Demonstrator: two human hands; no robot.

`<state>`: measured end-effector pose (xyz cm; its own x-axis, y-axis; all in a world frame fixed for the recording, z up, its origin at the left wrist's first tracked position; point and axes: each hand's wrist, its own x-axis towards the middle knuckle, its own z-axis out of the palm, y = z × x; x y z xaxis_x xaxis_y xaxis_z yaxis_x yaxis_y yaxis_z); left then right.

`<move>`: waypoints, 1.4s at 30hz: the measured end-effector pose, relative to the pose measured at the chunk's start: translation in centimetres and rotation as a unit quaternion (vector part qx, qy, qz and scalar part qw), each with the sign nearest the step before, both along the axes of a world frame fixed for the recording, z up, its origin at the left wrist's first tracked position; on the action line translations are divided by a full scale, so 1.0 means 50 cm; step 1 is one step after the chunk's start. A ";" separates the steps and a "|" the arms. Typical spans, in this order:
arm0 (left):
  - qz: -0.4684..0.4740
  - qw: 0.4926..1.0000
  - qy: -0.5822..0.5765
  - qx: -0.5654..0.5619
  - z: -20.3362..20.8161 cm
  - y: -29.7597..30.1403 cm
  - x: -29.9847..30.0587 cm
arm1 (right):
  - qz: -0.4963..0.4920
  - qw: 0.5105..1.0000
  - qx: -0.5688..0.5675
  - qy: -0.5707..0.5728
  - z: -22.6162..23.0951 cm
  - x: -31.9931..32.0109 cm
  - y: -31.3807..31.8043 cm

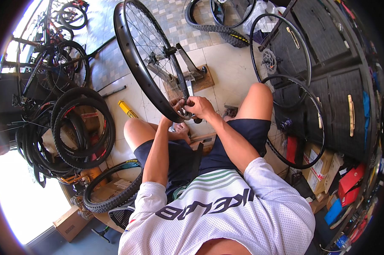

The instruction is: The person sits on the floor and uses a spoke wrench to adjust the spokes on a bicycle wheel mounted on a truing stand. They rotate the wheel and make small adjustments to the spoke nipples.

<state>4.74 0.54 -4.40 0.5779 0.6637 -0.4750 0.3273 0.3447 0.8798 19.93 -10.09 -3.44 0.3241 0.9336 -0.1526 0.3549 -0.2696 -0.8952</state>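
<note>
A spoked bicycle wheel with a wide black rim (135,70) stands upright in front of me. Its hub sits between the arms of a metal truing stand (186,58) on a wooden base (206,82). At the rim's near end, my left hand (175,109) has its fingers curled in by the spokes. Right beside it, my right hand (201,107) is closed in a pinch, its fingertips almost meeting those of the left. A small silvery part shows between the hands, but its kind is unclear. Whatever either hand pinches is hidden by the fingers.
Tyres (79,129) and bicycles (64,63) crowd the left side. A yellow tool or box (127,109) lies on the tiled floor left of the wheel. Bare rims (309,51) lean against dark drawers (342,97) at right. A loose tyre (219,29) lies at the back.
</note>
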 end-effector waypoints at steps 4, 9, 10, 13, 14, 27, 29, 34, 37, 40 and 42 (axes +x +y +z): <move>-0.040 0.999 0.019 0.011 0.017 0.013 -0.003 | -0.015 0.999 -0.035 -0.010 0.012 -0.002 0.002; -0.044 0.997 0.013 -0.055 0.040 0.006 0.004 | 0.007 1.000 0.000 0.009 0.017 0.003 -0.002; -0.044 0.996 -0.001 -0.080 0.036 0.007 0.003 | 0.012 1.000 0.005 0.000 0.020 -0.001 0.000; -0.049 0.989 -0.028 -0.139 0.014 0.023 -0.024 | 0.026 1.000 0.009 0.001 0.033 -0.005 0.003; -0.053 0.987 -0.029 -0.147 0.002 0.035 -0.040 | 0.030 0.999 0.014 0.003 0.039 -0.008 0.006; -0.031 0.993 0.069 0.092 -0.018 0.020 -0.011 | 0.012 0.995 0.020 0.101 -0.015 -0.002 0.006; -0.029 0.993 0.088 0.076 0.018 0.010 0.017 | -0.021 0.998 0.010 0.054 -0.024 0.009 -0.004; -0.020 0.996 0.051 0.075 0.042 0.008 0.021 | 0.006 0.999 -0.003 0.048 0.005 0.015 -0.003; -0.038 0.996 0.066 0.041 0.033 0.019 0.005 | 0.017 0.998 0.009 0.053 0.020 0.008 -0.004; -0.046 0.997 0.035 -0.052 0.023 0.021 -0.008 | 0.018 0.998 0.034 0.039 0.028 -0.001 -0.005; -0.052 0.990 -0.011 -0.128 0.026 0.016 -0.018 | 0.020 0.999 0.041 0.025 0.028 0.000 -0.004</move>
<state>3.83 1.36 -3.12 0.6482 0.4602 -0.6067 0.3549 0.5224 0.7753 19.91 -10.31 -2.02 0.2799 0.9557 -0.0914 0.3176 -0.1820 -0.9306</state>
